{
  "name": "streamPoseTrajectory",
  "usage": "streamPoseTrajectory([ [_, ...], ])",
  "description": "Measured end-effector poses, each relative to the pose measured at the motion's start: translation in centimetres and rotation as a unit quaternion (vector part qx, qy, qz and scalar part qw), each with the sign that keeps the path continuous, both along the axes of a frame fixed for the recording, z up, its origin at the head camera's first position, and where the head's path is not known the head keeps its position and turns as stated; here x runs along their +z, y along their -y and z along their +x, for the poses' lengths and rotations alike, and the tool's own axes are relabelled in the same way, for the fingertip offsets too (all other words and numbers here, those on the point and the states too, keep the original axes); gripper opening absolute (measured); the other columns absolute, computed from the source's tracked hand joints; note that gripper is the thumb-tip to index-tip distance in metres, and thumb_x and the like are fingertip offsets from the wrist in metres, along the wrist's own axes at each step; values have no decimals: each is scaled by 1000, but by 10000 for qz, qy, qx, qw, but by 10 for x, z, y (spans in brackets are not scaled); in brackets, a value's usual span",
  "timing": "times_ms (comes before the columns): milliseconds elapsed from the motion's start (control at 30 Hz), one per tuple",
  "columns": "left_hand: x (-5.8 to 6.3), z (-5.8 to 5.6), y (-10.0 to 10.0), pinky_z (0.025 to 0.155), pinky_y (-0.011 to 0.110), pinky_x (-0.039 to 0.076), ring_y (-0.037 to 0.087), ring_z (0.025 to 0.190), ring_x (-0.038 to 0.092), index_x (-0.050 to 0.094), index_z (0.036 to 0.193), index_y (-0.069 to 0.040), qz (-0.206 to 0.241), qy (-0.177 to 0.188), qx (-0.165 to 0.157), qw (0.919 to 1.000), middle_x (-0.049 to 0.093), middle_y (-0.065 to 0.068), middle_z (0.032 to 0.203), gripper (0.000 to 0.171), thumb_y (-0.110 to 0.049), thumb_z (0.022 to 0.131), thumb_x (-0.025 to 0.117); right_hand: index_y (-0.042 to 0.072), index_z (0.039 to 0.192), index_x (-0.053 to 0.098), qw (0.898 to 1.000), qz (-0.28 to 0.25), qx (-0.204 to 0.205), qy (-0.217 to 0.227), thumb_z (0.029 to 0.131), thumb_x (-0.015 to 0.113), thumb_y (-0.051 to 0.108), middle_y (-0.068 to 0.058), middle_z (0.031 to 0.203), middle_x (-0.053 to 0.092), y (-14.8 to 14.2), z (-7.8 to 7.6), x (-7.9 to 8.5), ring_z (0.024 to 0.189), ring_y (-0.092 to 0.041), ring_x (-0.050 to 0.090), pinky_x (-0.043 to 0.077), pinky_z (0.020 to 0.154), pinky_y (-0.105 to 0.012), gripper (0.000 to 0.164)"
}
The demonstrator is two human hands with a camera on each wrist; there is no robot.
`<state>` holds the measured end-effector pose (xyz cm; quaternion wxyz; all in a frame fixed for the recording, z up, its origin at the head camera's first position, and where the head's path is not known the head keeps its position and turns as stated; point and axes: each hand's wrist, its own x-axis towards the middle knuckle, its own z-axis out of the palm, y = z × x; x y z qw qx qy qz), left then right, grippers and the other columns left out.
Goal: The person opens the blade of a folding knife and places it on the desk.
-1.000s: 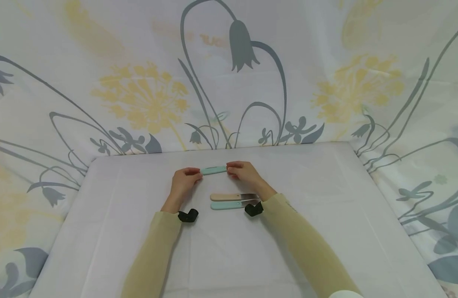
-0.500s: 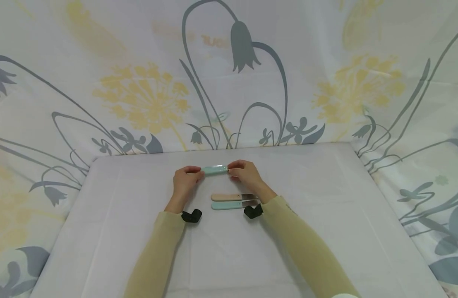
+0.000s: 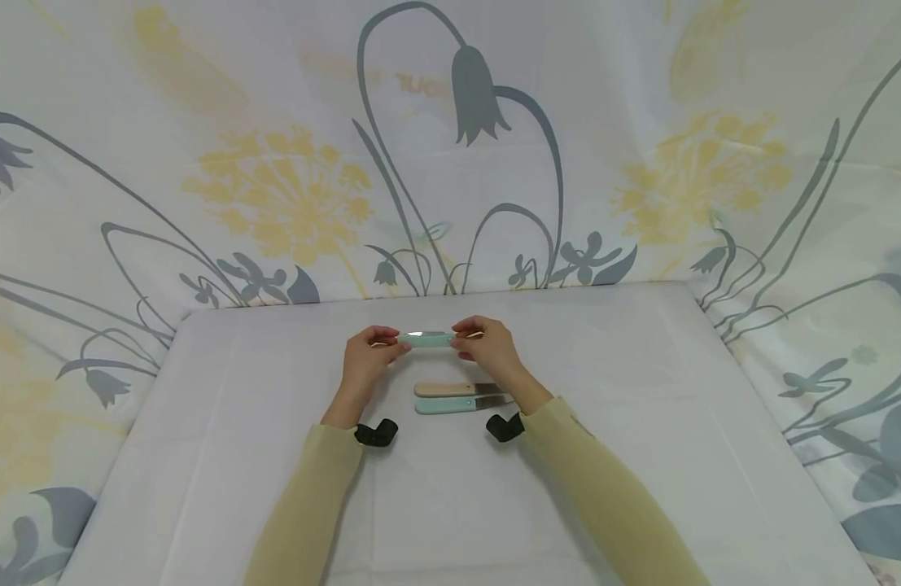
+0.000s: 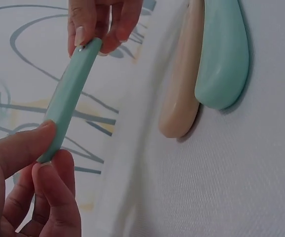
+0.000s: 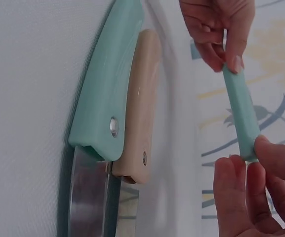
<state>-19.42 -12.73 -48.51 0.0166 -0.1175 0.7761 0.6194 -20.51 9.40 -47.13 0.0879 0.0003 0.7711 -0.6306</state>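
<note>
Between my two hands hangs a mint-green folding knife [image 3: 426, 341], held level above the far part of the table, its blade folded along the handle. The left hand [image 3: 365, 362] pinches its left end between thumb and fingers. At the riveted right end, the right hand [image 3: 489, 348] pinches it the same way; the wrist views show the handle [image 4: 69, 101] stretched between both sets of fingertips. Closer to me lie a beige-handled folding knife [image 3: 441, 390] and a second mint-handled folding knife [image 3: 444, 405], side by side with blades out to the right. Their tips sit near the right wrist.
A white cloth covers the table [image 3: 435, 505]. Behind it and along both sides stands a curtain [image 3: 413, 179] printed with grey and yellow flowers. Black wrist cameras [image 3: 377, 433] jut inward from both sleeves, the right one close to the lying knives.
Both hands have shifted slightly right with the held knife. It has turned a little, so its shiny folded blade now shows along the upper edge. The lying knives have stayed put.
</note>
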Motion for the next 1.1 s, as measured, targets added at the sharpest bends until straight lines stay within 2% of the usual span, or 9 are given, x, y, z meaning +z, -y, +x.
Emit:
streamPoseTrajectory([
  [133, 5, 6, -1, 77, 31, 52, 20, 88, 61, 70, 106, -5, 256, -5, -227, 9994, 63, 9, 101, 29, -13, 81, 83, -3, 112, 70, 9997, 180, 93, -123, 90, 73, 3, -11, 98, 64, -5, 6, 4, 87, -23, 67, 57, 74, -29, 23],
  [367, 13, 18, -4, 88, 41, 51, 21, 93, 65, 67, 108, -4, 624, 56, -617, 9961, 64, 11, 109, 30, -11, 83, 82, -1, 111, 72, 9992, 69, 339, -177, 91, 72, 4, -12, 104, 67, -18, 18, 11, 96, -32, 67, 57, 77, -30, 21],
  [667, 18, 34, -13, 89, 39, 52, 22, 94, 63, 67, 108, -6, 627, 194, -954, 9933, 64, 9, 107, 29, -14, 84, 81, -2, 111, 70, 9988, -35, 466, -172, 91, 71, 4, -14, 106, 67, -35, 37, 14, 100, -39, 66, 57, 79, -32, 20],
  [833, 16, 42, -17, 90, 39, 51, 19, 92, 62, 69, 110, -4, 752, 239, -1156, 9902, 67, 8, 104, 30, -15, 85, 81, -2, 112, 69, 9978, -128, 642, -143, 91, 71, 4, -14, 106, 67, -45, 46, 15, 100, -38, 66, 57, 79, -32, 22],
  [967, 16, 53, -19, 90, 42, 51, 19, 90, 63, 70, 107, -3, 998, 313, -1352, 9853, 68, 7, 98, 26, -11, 85, 80, -2, 112, 68, 9966, -165, 803, -50, 91, 71, 5, -13, 106, 67, -53, 56, 14, 97, -36, 66, 57, 80, -32, 22],
  [1100, 15, 65, -22, 86, 39, 53, 18, 87, 65, 70, 105, -2, 1176, 369, -1459, 9816, 68, 7, 95, 23, -6, 84, 78, -1, 111, 68, 9949, -91, 1000, 94, 91, 71, 7, -12, 103, 67, -60, 67, 15, 92, -34, 68, 56, 81, -36, 21],
])
